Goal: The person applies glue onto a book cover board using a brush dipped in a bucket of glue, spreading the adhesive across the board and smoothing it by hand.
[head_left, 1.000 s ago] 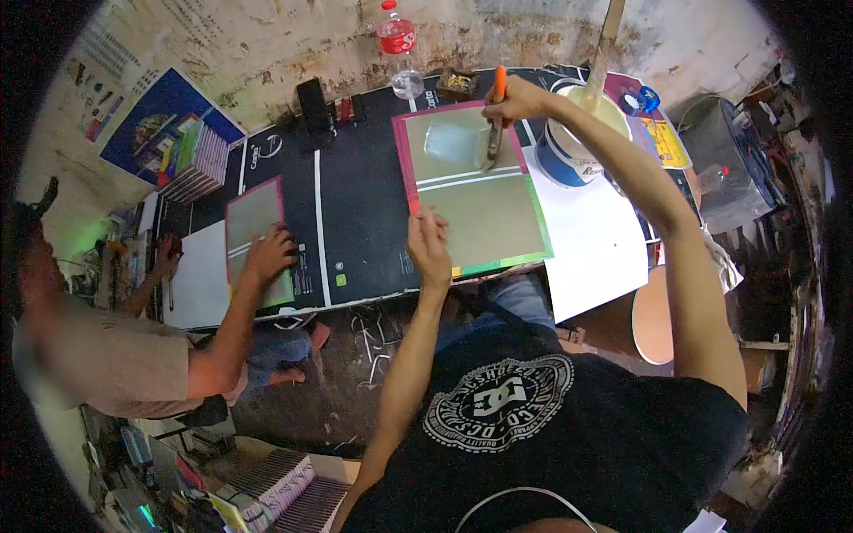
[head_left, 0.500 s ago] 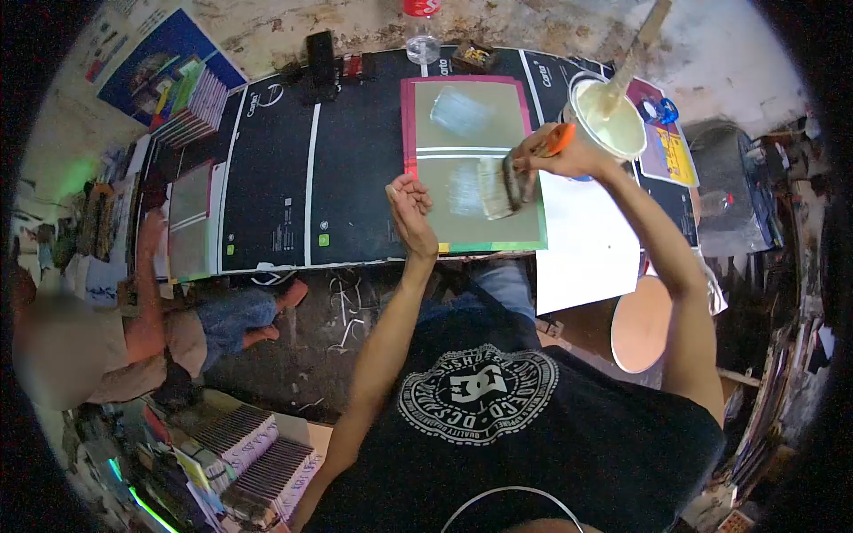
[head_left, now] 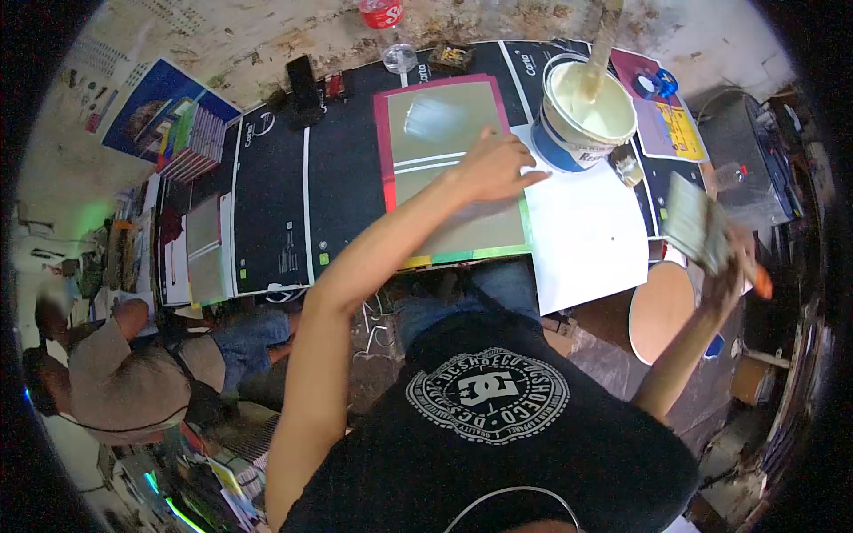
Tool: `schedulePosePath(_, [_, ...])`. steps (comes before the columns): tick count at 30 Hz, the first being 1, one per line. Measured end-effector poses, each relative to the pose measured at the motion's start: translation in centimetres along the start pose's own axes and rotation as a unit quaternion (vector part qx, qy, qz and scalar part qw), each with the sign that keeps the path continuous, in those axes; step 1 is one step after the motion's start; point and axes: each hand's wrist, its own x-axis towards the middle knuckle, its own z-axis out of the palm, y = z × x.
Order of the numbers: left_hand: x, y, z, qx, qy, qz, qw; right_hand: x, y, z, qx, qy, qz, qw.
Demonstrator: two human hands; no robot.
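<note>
Right hand (head_left: 730,266) closed round the orange handle of a wide brush (head_left: 696,222); it is held off the right edge of the bench, bristles up and angled toward the bucket. Left hand (head_left: 493,166) open, palm down, fingers spread flat on the sheet (head_left: 426,133), at its right-hand side about halfway along; it grips nothing.

The sheet lies on the black bench (head_left: 346,178) in front of the person, long axis running away from them, pink border at the far and left edges, green along the near edge. A wet smear shows at its far end, with a pale line across below it.

Relation that matters: the sheet is left of the brush and further in; the left hand is already on it, the right is well apart from it. White paper (head_left: 586,231) lies between the sheet and the brush.

Beyond the paper, an open bucket (head_left: 582,124) of pale paste with a stick (head_left: 597,49) standing in it.

Far left, a second person (head_left: 133,382) sits low by the bench end.
</note>
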Motion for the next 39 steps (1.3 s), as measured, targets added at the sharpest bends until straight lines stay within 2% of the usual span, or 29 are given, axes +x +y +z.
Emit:
schedulePosePath(1, [1.4, -0.4, 0.6, 0.051, -0.086, -0.005, 0.995, -2.1, -0.6, -2.7, 0.085, 0.058, 0.017, 0.995])
schedulePosePath(2, [2.4, -0.9, 0.9, 0.1, -0.171, -0.01, 0.98, -4.6, -2.1, -1.6, -0.016, 0.11, -0.06, 0.992])
schedulePosePath(3, [3.1, -1.3, 1.1, 0.117, -0.186, -0.008, 0.976, -6.8, -3.1, -1.3, -0.103, 0.157, -0.099, 0.977])
schedulePosePath(4, [3.6, -1.7, 1.4, 0.132, -0.202, -0.005, 0.97, -8.8, -3.6, -2.3, -0.105, 0.253, -0.088, 0.958])
schedulePosePath(6, [4.2, -2.6, 1.9, 0.151, -0.214, -0.001, 0.965, -12.7, -3.5, -5.0, -0.054, 0.337, -0.11, 0.933])
schedulePosePath(7, [4.4, -3.0, 2.2, 0.153, -0.209, -0.001, 0.966, -14.3, -3.1, -6.9, -0.002, 0.326, -0.144, 0.934])
schedulePosePath(10, [4.3, -3.7, 2.3, 0.148, -0.208, -0.011, 0.967, -17.9, 0.1, -17.5, 0.115, 0.314, -0.13, 0.934])
schedulePosePath(13, [4.4, -2.9, 0.9, 0.155, -0.249, -0.037, 0.956, -15.7, 3.4, -20.2, 0.161, 0.197, -0.124, 0.959])
schedulePosePath(14, [4.4, -2.5, 0.2, 0.158, -0.267, -0.05, 0.949, -14.1, 4.0, -19.2, 0.155, 0.19, -0.123, 0.962])
schedulePosePath(16, [3.4, -2.8, -1.3, 0.004, -0.053, -0.053, 0.997, -9.0, 4.3, -12.7, 0.144, 0.206, -0.133, 0.959])
schedulePosePath(18, [1.6, -4.3, -2.6, -0.128, 0.169, -0.057, 0.976, -4.2, 3.7, -5.3, 0.163, 0.222, -0.105, 0.956])
schedulePosePath(19, [0.5, -5.3, -3.3, -0.178, 0.281, -0.061, 0.941, -1.8, 2.6, -0.8, 0.201, 0.254, -0.03, 0.946])
schedulePosePath(20, [-1.3, -5.4, -5.0, -0.214, 0.328, -0.122, 0.912, 0.1, 4.0, -0.3, 0.217, 0.192, 0.011, 0.957])
schedulePosePath(21, [-3.3, -5.1, -6.5, -0.248, 0.372, -0.182, 0.876, 1.1, 4.1, 4.4, 0.18, 0.146, -0.001, 0.973])
schedulePosePath(22, [-5.4, -5.5, -6.5, -0.309, 0.432, -0.221, 0.818, 0.9, 2.7, 11.8, 0.089, 0.067, -0.036, 0.993])
schedulePosePath(23, [-7.5, -5.9, -5.9, -0.366, 0.486, -0.257, 0.751, 2.2, 4.8, 13.2, 0.055, 0.042, -0.004, 0.998])
schedulePosePath(24, [-9.4, -5.4, -5.3, -0.392, 0.501, -0.274, 0.721, 4.1, 8.3, 14.2, 0.076, 0.021, 0.021, 0.997])
schedulePosePath(25, [-11.4, -4.6, -4.7, -0.417, 0.515, -0.291, 0.69, 2.9, 6.0, 21.2, -0.16, 0.029, 0.034, 0.986])
schedulePosePath(26, [-12.9, -3.7, -3.6, -0.441, 0.523, -0.302, 0.664, 2.8, 8.5, 24.2, -0.236, -0.008, -0.056, 0.97])
schedulePosePath(28, [-14.6, -1.9, -1.3, -0.489, 0.531, -0.325, 0.611, 1.3, 11.0, 31.4, -0.216, -0.045, -0.014, 0.975])
schedulePosePath(29, [-14.9, -1.1, -0.3, -0.513, 0.532, -0.335, 0.585, 1.2, 13.4, 34.0, -0.188, -0.093, -0.044, 0.977])
schedulePosePath(30, [-15.2, -0.7, 0.6, -0.537, 0.532, -0.346, 0.556, 1.0, 15.7, 36.6, -0.215, -0.105, -0.067, 0.969])
schedulePosePath(33, [-15.5, -0.8, 2.7, -0.441, 0.532, -0.348, 0.634, -1.3, 16.9, 42.7, -0.237, -0.15, -0.089, 0.956])
schedulePosePath(36, [-15.5, -0.7, 2.8, -0.336, 0.515, -0.379, 0.691, -0.2, 21.4, 42.3, -0.32, -0.205, -0.135, 0.915])
schedulePosePath(37, [-15.3, -0.6, 2.6, -0.306, 0.512, -0.381, 0.706, 0.3, 19.8, 41.1, -0.331, -0.218, -0.097, 0.913])
schedulePosePath(39, [-15.2, -0.7, 2.8, -0.327, 0.532, -0.37, 0.688, 3.1, 19.2, 37.7, -0.421, -0.225, -0.146, 0.866])
